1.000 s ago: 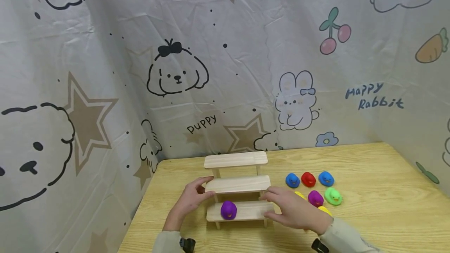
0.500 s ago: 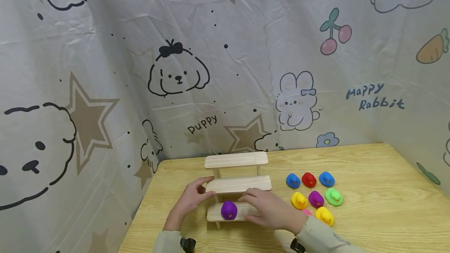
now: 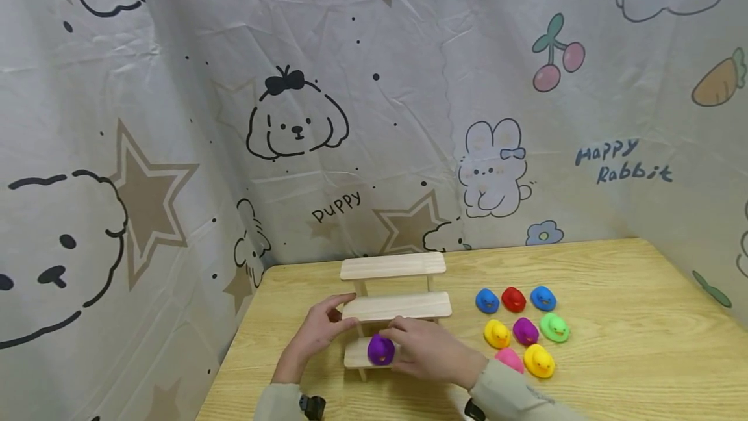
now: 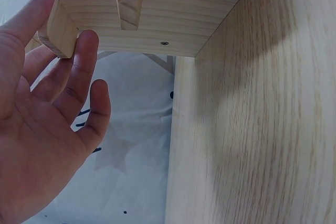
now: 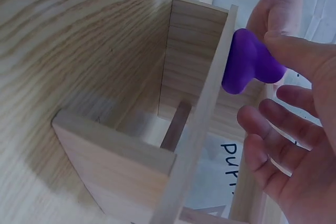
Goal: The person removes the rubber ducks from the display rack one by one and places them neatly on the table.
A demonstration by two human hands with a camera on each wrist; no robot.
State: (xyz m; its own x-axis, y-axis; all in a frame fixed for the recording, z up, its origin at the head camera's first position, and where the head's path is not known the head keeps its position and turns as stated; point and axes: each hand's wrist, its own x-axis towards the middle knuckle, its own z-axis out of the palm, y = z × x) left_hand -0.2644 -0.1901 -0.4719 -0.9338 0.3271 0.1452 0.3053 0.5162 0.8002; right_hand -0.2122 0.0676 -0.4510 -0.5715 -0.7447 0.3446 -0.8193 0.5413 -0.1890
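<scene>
A small wooden three-tier stand (image 3: 394,306) stands on the table, a purple rubber duck (image 3: 381,350) on its lowest step. My left hand (image 3: 317,329) grips the left end of the middle step. In the left wrist view, the thumb (image 4: 34,11) lies on one side of that board and bent fingers (image 4: 84,59) on the other. My right hand (image 3: 435,351) is at the duck's right side. In the right wrist view, its thumb (image 5: 294,53) overlaps the duck's edge, while loosely bent fingers (image 5: 262,121) stand slightly apart from the duck.
To the right of the stand are several more ducks: two blue, one red (image 3: 513,299), one green (image 3: 554,327), another purple (image 3: 525,331), two yellow and a pink (image 3: 510,360). A cartoon-printed curtain (image 3: 403,115) hangs behind the wooden table (image 3: 631,317).
My right hand has moved left along the lowest step to the purple duck, uncovering the yellow and pink ducks behind it. The left hand keeps its hold on the stand.
</scene>
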